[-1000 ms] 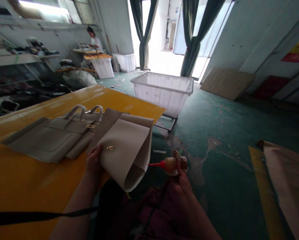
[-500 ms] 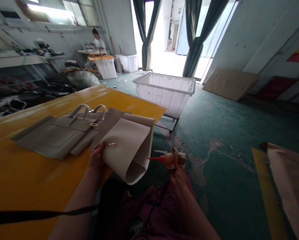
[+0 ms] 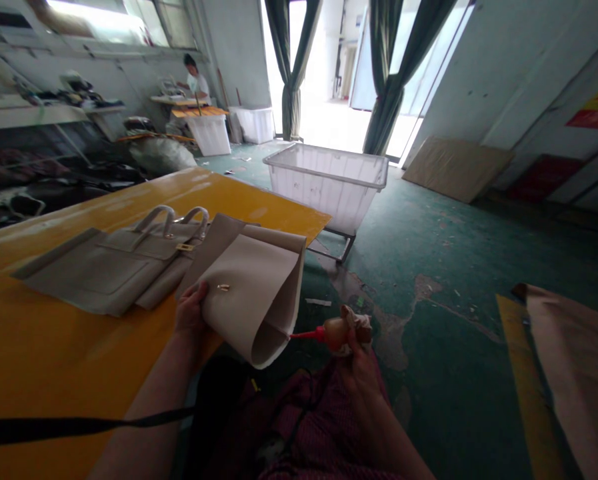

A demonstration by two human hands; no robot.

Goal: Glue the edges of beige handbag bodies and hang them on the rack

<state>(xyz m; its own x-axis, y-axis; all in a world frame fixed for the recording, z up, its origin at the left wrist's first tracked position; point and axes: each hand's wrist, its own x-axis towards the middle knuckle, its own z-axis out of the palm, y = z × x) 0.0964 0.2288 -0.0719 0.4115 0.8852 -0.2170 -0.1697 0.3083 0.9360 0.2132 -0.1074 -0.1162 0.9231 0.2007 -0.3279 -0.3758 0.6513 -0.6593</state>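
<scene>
Above yellow table (image 3: 53, 373), L hand (image 3: 191, 310) grips curled beige leather panel (image 3: 251, 293) w/ small metal stud (image 3: 223, 287). R hand (image 3: 359, 363) clenches glue bottle (image 3: 335, 333), red tip (image 3: 303, 336) just beside panel. Beige handbag (image 3: 103, 270) lies on table.

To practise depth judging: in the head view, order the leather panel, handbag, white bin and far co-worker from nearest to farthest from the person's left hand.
1. Cream leather panel: held in the left hand, to its right.
2. Beige handbag: on the yellow table, left of the hand.
3. White plastic bin: ahead, beyond the table.
4. Co-worker: farthest, ahead and to the left.
</scene>
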